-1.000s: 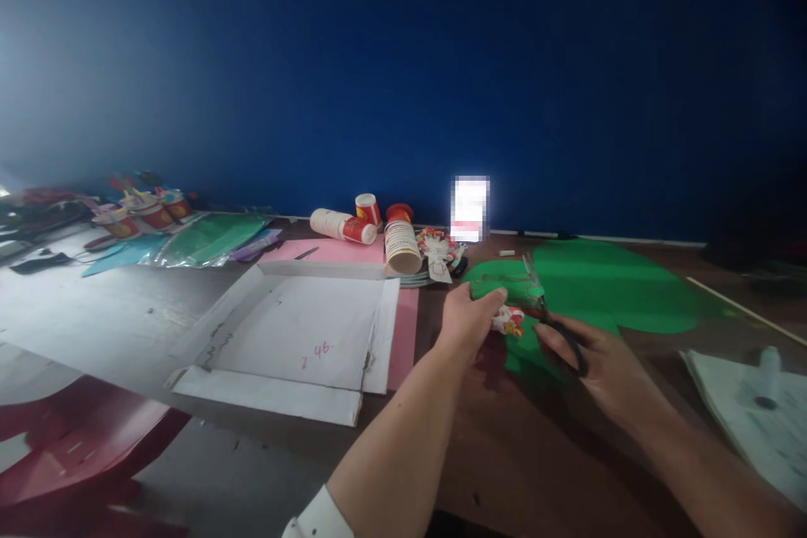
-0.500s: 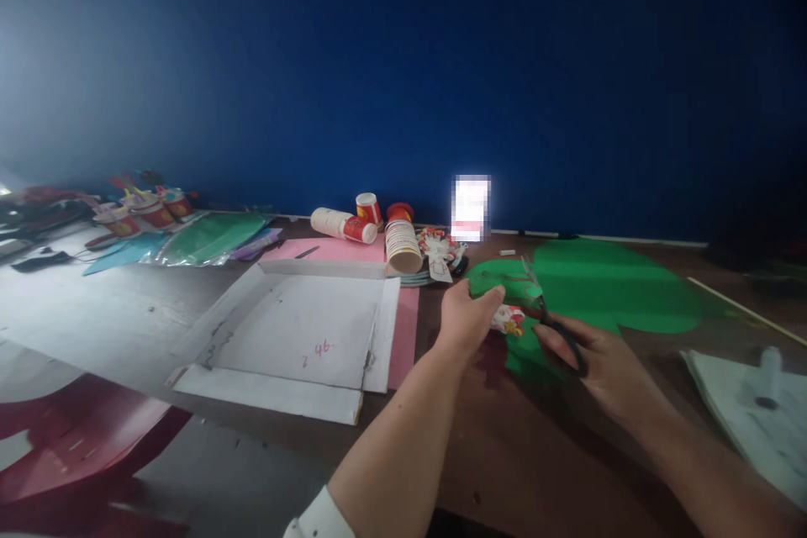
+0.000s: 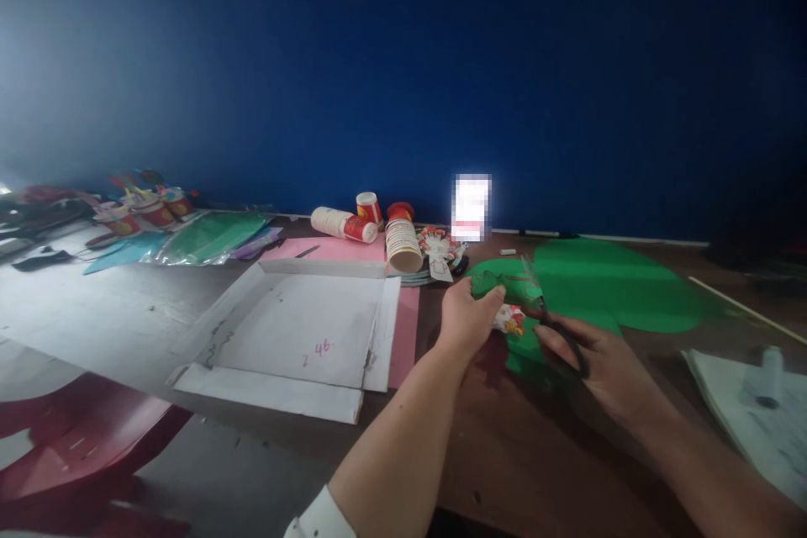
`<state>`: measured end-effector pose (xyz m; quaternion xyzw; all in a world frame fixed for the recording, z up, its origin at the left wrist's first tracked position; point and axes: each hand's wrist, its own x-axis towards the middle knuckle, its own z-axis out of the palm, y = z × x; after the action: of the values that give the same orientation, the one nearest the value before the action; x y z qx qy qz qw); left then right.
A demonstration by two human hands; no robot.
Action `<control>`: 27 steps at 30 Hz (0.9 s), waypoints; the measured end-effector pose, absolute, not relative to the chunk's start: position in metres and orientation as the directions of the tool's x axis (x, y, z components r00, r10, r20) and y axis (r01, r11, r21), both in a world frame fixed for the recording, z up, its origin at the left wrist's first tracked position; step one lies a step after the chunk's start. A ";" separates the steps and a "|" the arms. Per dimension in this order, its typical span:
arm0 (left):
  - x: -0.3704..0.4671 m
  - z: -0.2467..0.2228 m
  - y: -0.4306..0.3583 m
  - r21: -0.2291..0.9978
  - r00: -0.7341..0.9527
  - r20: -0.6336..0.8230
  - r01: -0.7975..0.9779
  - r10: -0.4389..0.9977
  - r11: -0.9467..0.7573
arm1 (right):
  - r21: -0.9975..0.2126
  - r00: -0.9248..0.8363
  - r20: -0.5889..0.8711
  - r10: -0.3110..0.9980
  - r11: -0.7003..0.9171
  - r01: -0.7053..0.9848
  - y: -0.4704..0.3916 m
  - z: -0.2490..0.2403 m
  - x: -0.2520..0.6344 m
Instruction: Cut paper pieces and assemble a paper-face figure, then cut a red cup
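My left hand (image 3: 472,311) is closed on a small green paper piece (image 3: 504,286), thumb on top. In my right hand (image 3: 593,353) are dark-handled scissors (image 3: 571,340), fingers around the loops, with the blades pointing up and left at the right edge of that piece. Below it, between both hands, lies a red and white paper piece (image 3: 509,320). A large green paper sheet (image 3: 605,282) lies flat behind and to the right of my hands. How far the blades are apart is too blurred to tell.
A white box lid (image 3: 290,328) lies left of my arms on pink paper (image 3: 404,345). Stacked paper cups (image 3: 403,245) lie behind it. White papers with a marker (image 3: 770,378) are at the right. Cups with craft items (image 3: 148,210) stand far left.
Both hands have shifted very slightly to the right. The hold on the green paper and the scissors looks the same.
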<state>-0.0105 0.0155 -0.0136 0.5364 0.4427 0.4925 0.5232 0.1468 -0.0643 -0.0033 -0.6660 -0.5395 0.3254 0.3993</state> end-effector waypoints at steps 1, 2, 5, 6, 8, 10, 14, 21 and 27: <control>-0.010 -0.014 0.016 0.997 0.123 0.067 -0.035 0.990 -0.063 | -0.886 0.206 -0.007 0.978 -0.101 0.453 -0.064 -0.003 0.147; -0.010 -0.014 0.015 0.997 0.125 0.069 -0.035 0.990 -0.065 | -0.888 0.203 -0.007 0.979 -0.099 0.449 -0.064 -0.003 0.147; -0.010 -0.014 0.015 0.997 0.132 0.076 -0.043 0.988 -0.070 | -0.893 0.202 -0.009 0.979 -0.099 0.438 -0.063 -0.004 0.147; -0.010 -0.014 0.015 0.996 0.132 0.077 -0.043 0.988 -0.072 | -0.895 0.204 -0.013 0.979 -0.103 0.435 -0.063 -0.004 0.147; -0.010 -0.015 0.015 0.996 0.132 0.078 -0.041 0.988 -0.073 | -0.898 0.197 -0.021 0.980 -0.105 0.426 -0.063 -0.005 0.147; -0.010 -0.015 0.015 0.996 0.133 0.083 -0.042 0.988 -0.078 | -0.897 0.190 -0.028 0.981 -0.109 0.428 -0.064 -0.005 0.148; -0.010 -0.017 0.016 0.995 0.143 0.091 -0.058 0.986 -0.083 | -0.886 0.201 -0.022 0.979 -0.113 0.450 -0.064 -0.004 0.147; -0.009 -0.018 0.016 0.995 0.131 0.089 -0.063 0.987 -0.082 | -0.896 0.217 0.025 0.976 -0.074 0.437 -0.064 0.002 0.143; -0.010 -0.015 0.015 0.997 0.123 0.079 -0.031 0.989 -0.076 | -0.881 0.257 0.036 0.966 -0.090 0.464 -0.064 0.003 0.141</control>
<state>-0.0101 0.0146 -0.0152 0.5426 0.4413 0.4935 0.5170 0.1409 -0.0641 0.0029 -0.6743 -0.5299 0.3010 0.4171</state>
